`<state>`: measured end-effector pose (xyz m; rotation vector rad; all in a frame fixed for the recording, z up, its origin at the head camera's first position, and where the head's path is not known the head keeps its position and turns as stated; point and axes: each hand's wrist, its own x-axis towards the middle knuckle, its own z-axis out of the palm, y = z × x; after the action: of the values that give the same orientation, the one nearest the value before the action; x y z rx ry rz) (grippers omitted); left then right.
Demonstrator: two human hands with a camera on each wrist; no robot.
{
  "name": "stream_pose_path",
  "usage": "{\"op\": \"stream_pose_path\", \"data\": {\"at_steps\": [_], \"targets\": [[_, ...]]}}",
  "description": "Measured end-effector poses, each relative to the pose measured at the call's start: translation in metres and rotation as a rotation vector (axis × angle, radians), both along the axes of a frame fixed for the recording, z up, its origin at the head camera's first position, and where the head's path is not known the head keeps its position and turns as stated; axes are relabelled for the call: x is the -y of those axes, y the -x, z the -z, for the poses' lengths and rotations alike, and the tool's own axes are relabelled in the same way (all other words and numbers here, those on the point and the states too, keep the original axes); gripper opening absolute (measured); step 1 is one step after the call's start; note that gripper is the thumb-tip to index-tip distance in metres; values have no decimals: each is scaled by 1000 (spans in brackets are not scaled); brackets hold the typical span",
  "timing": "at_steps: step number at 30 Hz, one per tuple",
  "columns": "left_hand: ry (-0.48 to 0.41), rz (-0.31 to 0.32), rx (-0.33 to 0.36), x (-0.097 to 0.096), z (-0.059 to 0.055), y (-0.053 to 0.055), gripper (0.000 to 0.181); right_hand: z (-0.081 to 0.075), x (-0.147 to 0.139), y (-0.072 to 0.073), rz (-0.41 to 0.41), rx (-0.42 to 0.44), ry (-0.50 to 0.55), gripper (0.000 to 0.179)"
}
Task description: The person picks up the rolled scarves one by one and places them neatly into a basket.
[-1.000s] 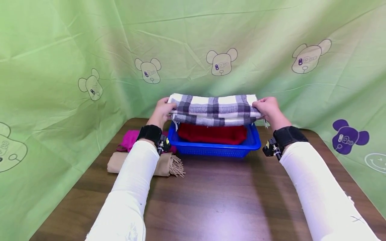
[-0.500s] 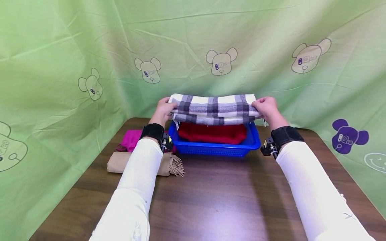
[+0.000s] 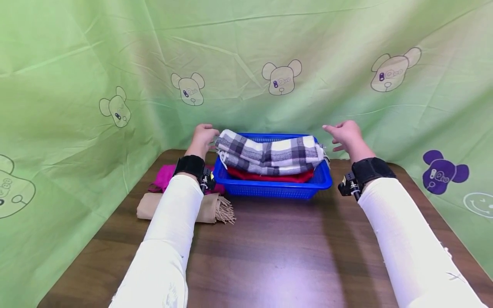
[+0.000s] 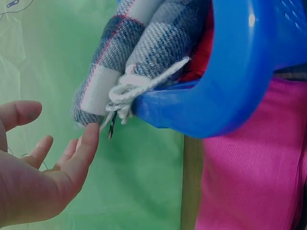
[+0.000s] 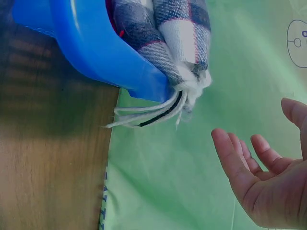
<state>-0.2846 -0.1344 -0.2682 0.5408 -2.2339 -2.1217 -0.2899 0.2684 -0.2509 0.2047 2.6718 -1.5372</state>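
Observation:
A folded black-and-white plaid scarf (image 3: 271, 153) lies across the blue plastic basket (image 3: 269, 190), sagging in the middle, its fringed ends on the left and right rims. Beneath it shows a red folded cloth (image 3: 250, 174). At the scarf's left end is my left hand (image 3: 203, 139), fingers spread and holding nothing; in the left wrist view a fingertip (image 4: 91, 132) is right at the plaid edge. My right hand (image 3: 346, 136) hovers off the right end with loose, parted fingers, and the right wrist view shows a gap between it and the white fringe (image 5: 189, 93).
Left of the basket, a magenta cloth (image 3: 165, 176) and a rolled beige scarf (image 3: 209, 209) with fringe lie on the brown wooden table (image 3: 265, 244). A green curtain (image 3: 239, 51) with bear-head prints hangs close behind and along both sides.
Both hands have let go of the plaid scarf and moved apart from its ends. The scarf has dropped down onto the basket, covering more of the red cloth.

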Motion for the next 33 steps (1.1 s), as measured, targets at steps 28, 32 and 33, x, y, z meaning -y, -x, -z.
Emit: {"op": "stream_pose_path", "data": {"at_steps": [28,32,33], "targets": [[628,-4,-54,15,21,-18,19,12,26,-17,-118,94,148,16],[603,19,-75,16,23,-22,19,13,32,-26,-176,87,142,17],[578,24,-80,15,23,-24,19,14,33,-28,-193,84,139,17]]}}
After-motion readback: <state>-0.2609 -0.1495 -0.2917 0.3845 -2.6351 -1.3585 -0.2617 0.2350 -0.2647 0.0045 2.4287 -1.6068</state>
